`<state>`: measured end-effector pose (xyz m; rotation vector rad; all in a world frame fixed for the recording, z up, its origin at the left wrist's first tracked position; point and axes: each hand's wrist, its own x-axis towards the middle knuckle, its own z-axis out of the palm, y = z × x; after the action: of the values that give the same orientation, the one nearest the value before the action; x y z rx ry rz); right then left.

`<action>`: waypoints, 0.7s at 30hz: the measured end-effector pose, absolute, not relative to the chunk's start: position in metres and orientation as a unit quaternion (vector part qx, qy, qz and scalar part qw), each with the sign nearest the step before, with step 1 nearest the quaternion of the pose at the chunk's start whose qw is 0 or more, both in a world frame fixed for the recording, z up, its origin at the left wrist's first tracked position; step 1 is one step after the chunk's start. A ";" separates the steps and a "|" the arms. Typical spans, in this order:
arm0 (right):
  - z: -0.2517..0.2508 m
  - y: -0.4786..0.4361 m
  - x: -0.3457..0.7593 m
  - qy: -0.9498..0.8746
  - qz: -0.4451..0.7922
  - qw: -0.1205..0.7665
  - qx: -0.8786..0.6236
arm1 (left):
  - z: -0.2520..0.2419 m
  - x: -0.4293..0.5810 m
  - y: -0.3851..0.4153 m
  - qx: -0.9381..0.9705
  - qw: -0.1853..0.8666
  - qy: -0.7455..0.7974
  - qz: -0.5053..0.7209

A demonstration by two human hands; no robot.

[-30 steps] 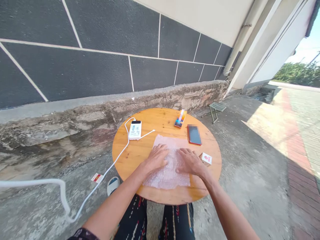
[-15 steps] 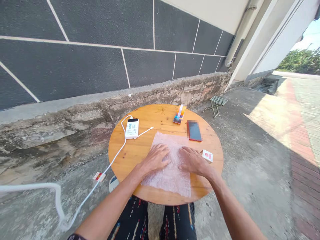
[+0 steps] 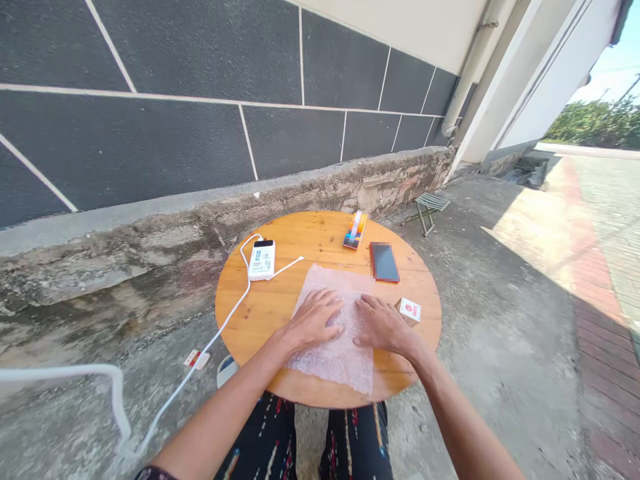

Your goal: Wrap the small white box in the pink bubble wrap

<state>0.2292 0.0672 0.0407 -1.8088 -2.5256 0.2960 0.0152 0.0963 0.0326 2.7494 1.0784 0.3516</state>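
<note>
Left hand (image 3: 316, 319) and right hand (image 3: 384, 325) both rest spread on the bubble-wrap sheet (image 3: 336, 368), either side of its middle, its long axis running out between them!

A: How's the light?
B: Bright day; sun bleaches the paving (image 3: 605, 200) at right, the table (image 3: 273, 303) is shaded.
A: Sharpness?
B: Fair; the cable (image 3: 116, 393) blurs at lower left, the phone (image 3: 386, 262) pixelated.
</note>
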 end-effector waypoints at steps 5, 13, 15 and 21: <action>0.040 0.061 0.232 -0.812 0.075 0.023 -0.579 | 0.025 0.026 0.097 0.919 0.075 0.375 0.099; 0.033 0.071 0.193 -0.767 -0.031 0.079 -0.636 | 0.025 0.029 0.094 0.911 0.079 0.388 0.111; 0.027 0.081 0.187 -0.777 -0.037 0.096 -0.621 | 0.026 0.030 0.093 0.907 0.085 0.397 0.116; 0.014 0.096 0.196 -0.782 -0.043 0.106 -0.613 | 0.025 0.027 0.094 0.909 0.091 0.391 0.113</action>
<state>0.1959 0.0963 0.0140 -1.8066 -2.3034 -0.1265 0.0267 0.0945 0.0251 2.7005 1.1631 0.3359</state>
